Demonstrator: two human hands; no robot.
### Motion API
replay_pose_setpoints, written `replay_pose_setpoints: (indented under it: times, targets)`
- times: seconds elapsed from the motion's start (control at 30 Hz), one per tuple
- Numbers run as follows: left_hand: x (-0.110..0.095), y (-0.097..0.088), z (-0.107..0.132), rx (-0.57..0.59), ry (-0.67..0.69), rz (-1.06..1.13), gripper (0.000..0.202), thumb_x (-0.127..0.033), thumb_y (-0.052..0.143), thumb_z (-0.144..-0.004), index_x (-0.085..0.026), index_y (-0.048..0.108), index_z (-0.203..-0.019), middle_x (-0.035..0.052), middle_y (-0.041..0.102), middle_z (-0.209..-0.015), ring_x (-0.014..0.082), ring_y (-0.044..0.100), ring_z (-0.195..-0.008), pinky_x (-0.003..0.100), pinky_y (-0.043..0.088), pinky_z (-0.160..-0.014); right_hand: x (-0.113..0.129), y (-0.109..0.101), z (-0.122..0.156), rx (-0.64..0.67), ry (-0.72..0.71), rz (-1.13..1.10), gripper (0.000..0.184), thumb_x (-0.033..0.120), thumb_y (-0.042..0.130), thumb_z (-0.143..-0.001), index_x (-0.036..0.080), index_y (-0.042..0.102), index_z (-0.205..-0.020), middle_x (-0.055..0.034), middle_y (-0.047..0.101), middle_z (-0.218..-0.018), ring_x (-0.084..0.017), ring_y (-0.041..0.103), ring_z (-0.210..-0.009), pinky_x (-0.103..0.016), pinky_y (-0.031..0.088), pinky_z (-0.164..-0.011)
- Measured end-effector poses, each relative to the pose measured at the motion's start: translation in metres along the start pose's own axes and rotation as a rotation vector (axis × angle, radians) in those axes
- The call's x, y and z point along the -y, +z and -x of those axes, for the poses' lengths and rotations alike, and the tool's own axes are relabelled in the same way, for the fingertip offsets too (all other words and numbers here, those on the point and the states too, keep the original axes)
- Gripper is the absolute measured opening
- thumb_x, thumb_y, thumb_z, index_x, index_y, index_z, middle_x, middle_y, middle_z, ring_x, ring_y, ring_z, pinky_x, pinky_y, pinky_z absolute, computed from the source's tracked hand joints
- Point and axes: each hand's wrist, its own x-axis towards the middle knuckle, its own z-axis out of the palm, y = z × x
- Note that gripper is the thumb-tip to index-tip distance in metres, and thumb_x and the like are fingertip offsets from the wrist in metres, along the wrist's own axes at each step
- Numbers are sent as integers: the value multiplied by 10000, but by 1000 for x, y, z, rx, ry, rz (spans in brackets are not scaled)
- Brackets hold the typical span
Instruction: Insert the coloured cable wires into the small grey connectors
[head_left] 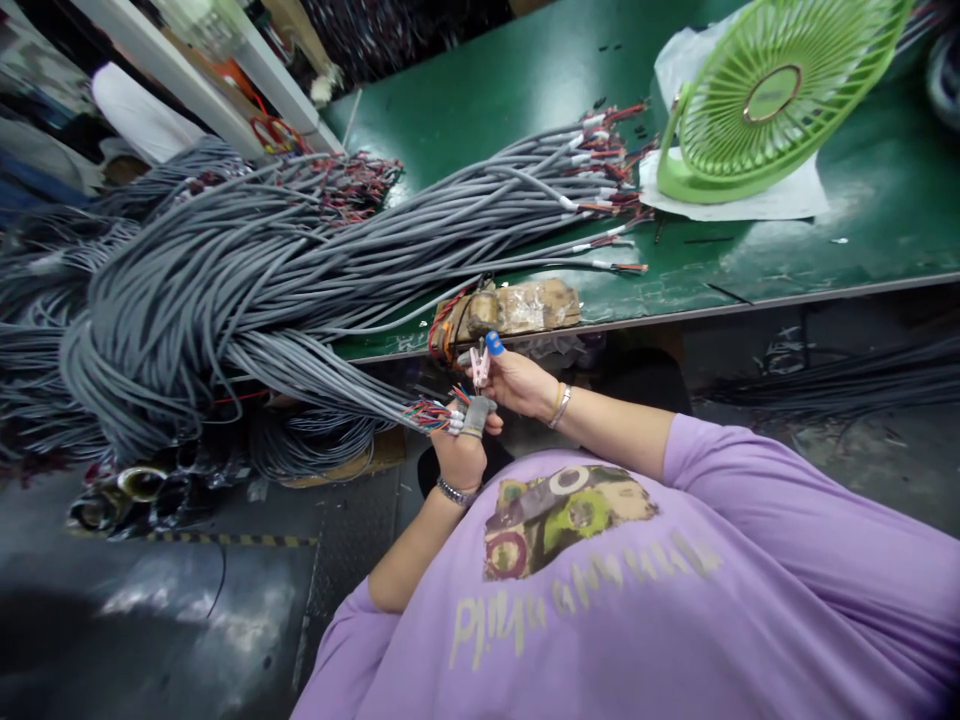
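Observation:
My left hand, with a grey wrap on one finger and a watch on the wrist, is closed on the end of a grey cable whose red, blue and green inner wires fan out at my fingers. My right hand, wearing a blue fingertip cover and a bracelet, pinches a small pink tool right above those wire ends. Both hands are just below the front edge of the green bench, over my purple shirt.
A big bundle of grey cables drapes off the bench's left side, its stripped ends lying on the green top. A green fan stands on white paper at back right. A taped brown block sits at the bench edge.

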Motion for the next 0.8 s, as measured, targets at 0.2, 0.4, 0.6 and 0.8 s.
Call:
replay_pose_setpoints:
  times: [0.2,0.4,0.6,0.8]
  targets:
    - [2,-1,0,-2,-25,13,217,-370,657,-773,-158,659,-731,-14,646,-556,114,601,-452,222,499,-458,1,6,-1,-65,-38,-28,505,632,661,-755,130,630,-706,3,555,-594,-70,452,-522,-187,318,-459]
    - [2,-3,2,1,-6,41,199,-350,667,-779,-158,661,-729,-17,642,-547,108,590,-442,215,488,-447,-2,2,0,-13,25,-47,567,714,553,-783,152,624,-772,3,557,-621,-86,445,-529,-202,322,-468]
    - [0,-14,9,54,-17,27,277,-439,668,-781,-163,671,-756,7,677,-584,147,650,-509,251,520,-504,-1,-14,8,15,84,-41,568,709,478,-836,156,601,-790,-11,580,-666,-84,432,-528,-197,306,-467]
    - [0,-25,9,178,-163,129,358,-493,681,-784,-140,709,-836,80,744,-730,188,715,-654,300,564,-631,-1,-32,16,-76,11,131,427,579,633,-808,155,591,-778,-20,609,-709,-80,475,-558,-194,336,-482]
